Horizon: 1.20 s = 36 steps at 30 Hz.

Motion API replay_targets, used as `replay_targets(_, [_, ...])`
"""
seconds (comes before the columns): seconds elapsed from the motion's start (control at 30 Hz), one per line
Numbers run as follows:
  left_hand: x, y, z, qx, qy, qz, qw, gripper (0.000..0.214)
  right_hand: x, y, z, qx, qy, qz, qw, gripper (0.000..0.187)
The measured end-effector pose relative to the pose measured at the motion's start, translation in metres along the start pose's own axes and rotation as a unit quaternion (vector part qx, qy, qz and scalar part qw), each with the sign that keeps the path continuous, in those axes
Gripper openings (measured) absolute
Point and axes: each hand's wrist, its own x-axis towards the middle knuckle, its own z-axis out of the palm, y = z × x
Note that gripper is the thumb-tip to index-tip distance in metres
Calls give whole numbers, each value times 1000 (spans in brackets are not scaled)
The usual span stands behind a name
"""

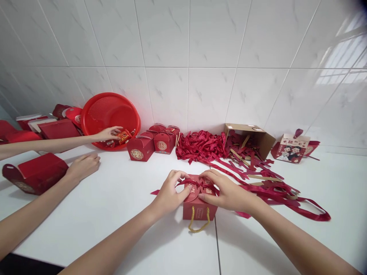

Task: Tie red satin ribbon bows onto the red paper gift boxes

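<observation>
At lower centre, a red gift box (200,202) sits between the left hand (169,191) and right hand (226,190), equally near, fingers curled at its crosswise ribbon (197,184); whether they pinch it cannot be told.

On a white bench (137,236), the person's left hand (168,193) and right hand (226,191) touch the top of a red gift box (197,211), fingers curled about the dark red ribbon across it. A yellow cord (199,230) hangs from its front. Behind lie heaped ribbons (200,146) and a cardboard box (267,143); at left, a co-worker's hand (110,134) reaches into a tilted red basket (111,109).
</observation>
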Motion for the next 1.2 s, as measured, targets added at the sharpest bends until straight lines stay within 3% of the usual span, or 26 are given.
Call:
replay_targets(0.1, [0, -6, 5, -14, 7, -6, 1000, 14, -5, 5, 4, 34, 8, 27, 999, 42])
replay_targets(0.3, [-3, -13, 15, -45, 40, -28, 998, 33, -23, 33, 1, 123, 57, 165, 977, 58])
replay_targets(0.5, [-3, -10, 21, -117, 20, -83, 989, 31, -27, 34, 10, 161, 83, 120, 976, 54])
replay_targets(0.57, [-3, -10, 21, -110, 21, -89, 990, 30, -25, 29, 14, 197, 94, 134, 967, 51])
replay_targets(0.67, [-5, -11, 19, -101, 15, -107, 989, 27, -22, 26, 16, 299, 54, 188, 934, 51])
replay_targets(0.73, [-7, -11, 14, -70, 13, -118, 990, 27, -22, 28, 13, 329, 37, 207, 921, 54])
replay_targets(0.83, [-8, -8, 3, 37, 19, -92, 995, 34, -24, 37, 6, 300, 58, 198, 931, 49])
replay_targets(0.9, [-5, -8, -6, 70, -13, -84, 994, 35, -26, 41, 2, 281, 79, 166, 942, 39])
replay_targets(1.0, [7, -14, -20, 36, -97, -126, 987, 30, -31, 41, -5, 221, 86, 98, 966, 35])
replay_targets(1.1, [23, -21, -38, 28, -180, -165, 969, 26, -36, 34, -11, 73, 58, 47, 995, 36])
replay_targets(1.2, [37, -20, -54, 5, -317, -191, 929, 18, -36, 30, -7, -97, 104, 47, 989, 29])
